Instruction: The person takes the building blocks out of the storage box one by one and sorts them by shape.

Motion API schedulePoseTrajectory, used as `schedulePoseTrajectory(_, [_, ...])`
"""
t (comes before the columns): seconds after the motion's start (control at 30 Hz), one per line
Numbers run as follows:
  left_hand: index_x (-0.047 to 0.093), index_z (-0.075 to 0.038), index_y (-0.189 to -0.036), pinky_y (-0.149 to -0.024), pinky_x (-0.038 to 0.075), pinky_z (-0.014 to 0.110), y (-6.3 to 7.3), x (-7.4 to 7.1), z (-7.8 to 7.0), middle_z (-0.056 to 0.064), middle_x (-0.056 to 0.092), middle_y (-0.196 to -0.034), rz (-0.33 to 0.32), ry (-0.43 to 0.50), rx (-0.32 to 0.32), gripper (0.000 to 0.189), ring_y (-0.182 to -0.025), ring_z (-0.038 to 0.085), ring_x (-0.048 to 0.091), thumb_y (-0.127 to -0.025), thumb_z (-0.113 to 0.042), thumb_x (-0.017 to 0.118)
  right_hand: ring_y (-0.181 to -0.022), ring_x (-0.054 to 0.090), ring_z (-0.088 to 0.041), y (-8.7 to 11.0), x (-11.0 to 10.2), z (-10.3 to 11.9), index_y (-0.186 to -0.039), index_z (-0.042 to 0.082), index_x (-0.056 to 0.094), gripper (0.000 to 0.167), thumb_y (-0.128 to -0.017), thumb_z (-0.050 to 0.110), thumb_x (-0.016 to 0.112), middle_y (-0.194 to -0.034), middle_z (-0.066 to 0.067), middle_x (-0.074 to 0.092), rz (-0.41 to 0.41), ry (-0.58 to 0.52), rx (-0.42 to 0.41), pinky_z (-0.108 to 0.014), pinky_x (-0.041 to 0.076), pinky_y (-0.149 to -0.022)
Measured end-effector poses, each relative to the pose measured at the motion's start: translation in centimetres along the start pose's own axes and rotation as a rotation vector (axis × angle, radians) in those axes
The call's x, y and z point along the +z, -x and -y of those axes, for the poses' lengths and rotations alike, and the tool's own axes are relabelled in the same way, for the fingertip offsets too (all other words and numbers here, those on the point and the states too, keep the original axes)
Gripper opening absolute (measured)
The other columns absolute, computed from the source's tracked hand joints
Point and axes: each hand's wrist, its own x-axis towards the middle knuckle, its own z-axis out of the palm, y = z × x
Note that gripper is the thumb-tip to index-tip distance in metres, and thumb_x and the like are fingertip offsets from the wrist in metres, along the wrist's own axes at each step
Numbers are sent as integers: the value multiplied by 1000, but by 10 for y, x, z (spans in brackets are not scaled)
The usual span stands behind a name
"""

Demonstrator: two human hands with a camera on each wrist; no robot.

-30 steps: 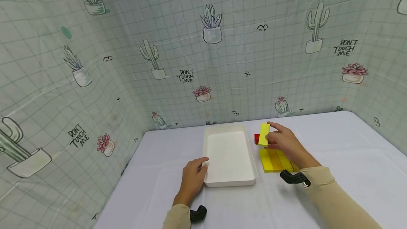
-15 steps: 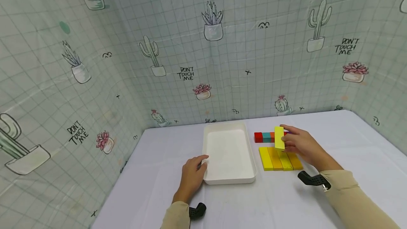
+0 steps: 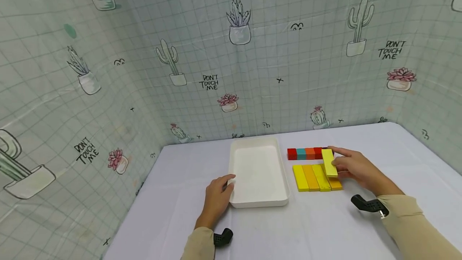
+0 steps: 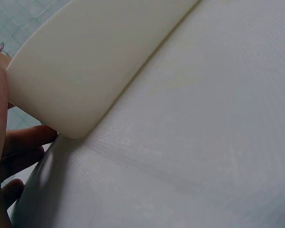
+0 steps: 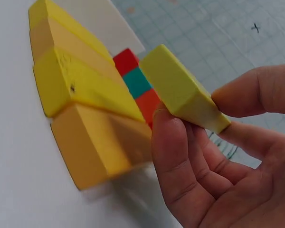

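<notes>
My right hand pinches a light yellow wooden block between thumb and fingers, tilted above a side-by-side row of yellow and orange blocks. In the right wrist view the held block is raised over the row, close to its end orange block. My left hand holds the left rim of a white tray, its fingers curled at the edge. In the left wrist view, fingers show beside the tray's corner.
Behind the yellow row lies a line of small coloured blocks, with a red one, a teal one and an orange one. A white cloth covers the table. A cactus-print curtain hangs behind.
My right hand has carried the yellow block rightward and down, from the left end of the coloured line to over the right part of the yellow row. The left hand stays at the tray.
</notes>
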Motion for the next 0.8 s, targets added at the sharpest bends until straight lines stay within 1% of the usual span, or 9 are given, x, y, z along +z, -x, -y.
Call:
schedulePoseTrajectory(0.17, [72,-18,-122,-100,42,55,0,0,3,7,69,-123,5,0,5,29,-116,30,59,-97,-18,60,-105,58,-30,-1,-6,-7,-160,9,14,72,-99,17,51,-156,-37,19,3,14,37,-34,56,-86])
schedulePoseTrajectory(0.37, [72,-19,-123,-101,41,55,-2,-1,0,6,68,-124,7,8,5,29,-115,29,59,-97,-19,59,-101,56,-30,-5,-24,-18,-160,6,16,72,-98,16,50,-153,-37,23,39,32,16,-34,56,-84])
schedulePoseTrajectory(0.5, [72,-18,-123,-101,41,55,-3,-1,-1,7,68,-124,5,5,11,29,-116,29,59,-97,-19,59,-97,53,-29,-5,-34,-23,-159,5,16,71,-97,15,49,-150,-36,24,32,39,26,-35,56,-79])
schedulePoseTrajectory(0.63, [72,-18,-123,-101,42,54,-4,-2,0,6,69,-122,1,1,17,29,-115,29,59,-96,-19,59,-90,54,-28,-6,-34,-26,-159,4,18,70,-97,16,49,-143,-34,33,12,64,55,-35,56,-77])
schedulePoseTrajectory(0.8, [71,-18,-124,-102,41,54,-2,-2,1,5,69,-123,9,7,1,30,-116,29,58,-97,-20,58,-85,57,-26,-6,-30,-26,-157,0,22,70,-96,16,51,-127,-29,46,19,138,49,-35,56,-74])
